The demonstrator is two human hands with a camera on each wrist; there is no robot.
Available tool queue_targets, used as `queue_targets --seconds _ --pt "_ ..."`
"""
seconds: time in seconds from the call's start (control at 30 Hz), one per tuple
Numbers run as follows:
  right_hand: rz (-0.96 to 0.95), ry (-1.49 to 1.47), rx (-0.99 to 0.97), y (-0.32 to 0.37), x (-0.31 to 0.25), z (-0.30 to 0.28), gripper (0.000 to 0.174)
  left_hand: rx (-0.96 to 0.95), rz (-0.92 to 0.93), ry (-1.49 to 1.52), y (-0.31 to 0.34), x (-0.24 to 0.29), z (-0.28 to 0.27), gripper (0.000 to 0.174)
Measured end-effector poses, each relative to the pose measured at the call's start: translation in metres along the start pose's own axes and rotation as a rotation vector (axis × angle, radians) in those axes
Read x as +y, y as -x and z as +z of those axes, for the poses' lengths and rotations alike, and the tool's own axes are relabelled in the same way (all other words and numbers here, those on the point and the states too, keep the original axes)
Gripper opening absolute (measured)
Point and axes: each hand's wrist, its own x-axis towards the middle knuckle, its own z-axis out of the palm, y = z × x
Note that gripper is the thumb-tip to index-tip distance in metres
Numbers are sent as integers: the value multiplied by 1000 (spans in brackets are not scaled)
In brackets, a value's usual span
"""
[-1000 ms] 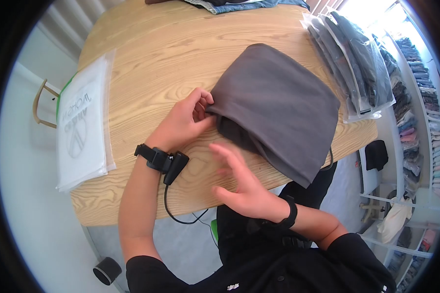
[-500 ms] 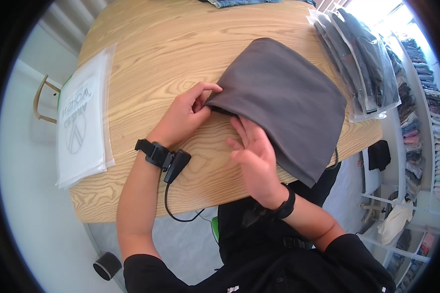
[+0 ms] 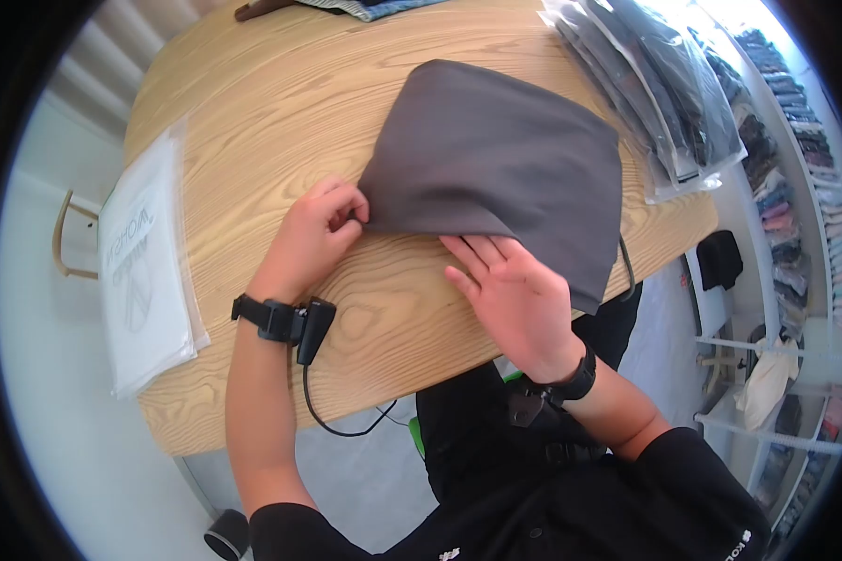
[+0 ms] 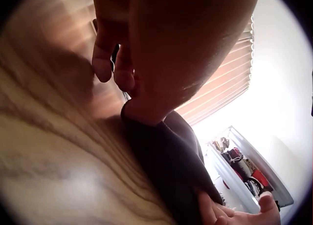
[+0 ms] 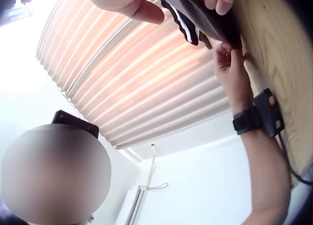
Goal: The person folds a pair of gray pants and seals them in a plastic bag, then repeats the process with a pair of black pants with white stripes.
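The wooden table (image 3: 253, 122) fills most of the frame. On it, right of centre, lies the dark grey cloth (image 3: 505, 159), smooth, matte and plain, with 1 long near edge and rounded far corners. It looks light, soft and limp, not fragile, likely to sag or slide unless gripped by 2 near corners. The right hand (image 3: 524, 299) is open, fingers nearly straight, tips under the near edge; the smaller-looking left hand (image 3: 313, 229), fingers curled, pinches the near-left corner.
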Motion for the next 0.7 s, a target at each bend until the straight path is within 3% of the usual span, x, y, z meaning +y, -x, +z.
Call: queue_targets --seconds 0.1,0.17,0.2,0.23,0.3,0.37,0.43,0.5,0.57,0.63,0.7 --pt "-68 82 33 24 -6 -15 61 39 44 -77 0 -1 1 11" --pt "-101 694 -53 43 -18 -33 64 32 80 -138 1 4 0 12" --pt "-206 1098 -105 54 -30 -40 60 19 144 -241 2 10 -2 13" --pt "-215 1083 -84 66 -40 -49 60 12 210 -343 3 15 -4 15" --pt "-423 1605 -57 88 -52 -65 56 -20 258 -374 6 32 -1 22" --pt "-698 1902 159 92 -57 -73 55 60 341 -400 3 55 5 32" --pt "-811 1965 250 83 -65 -77 55 52 448 -446 -3 71 14 36" --pt "-692 2015 111 77 -74 -80 57 58 547 -484 -10 81 24 39" --pt "-753 2012 101 71 -76 -90 53 -52 613 -499 -19 86 30 37" --pt "-886 1987 119 65 -77 -100 40 -81 578 -518 -22 77 34 35" --pt "-888 1956 152 60 -79 -98 34 -112 552 -535 -25 71 38 33"
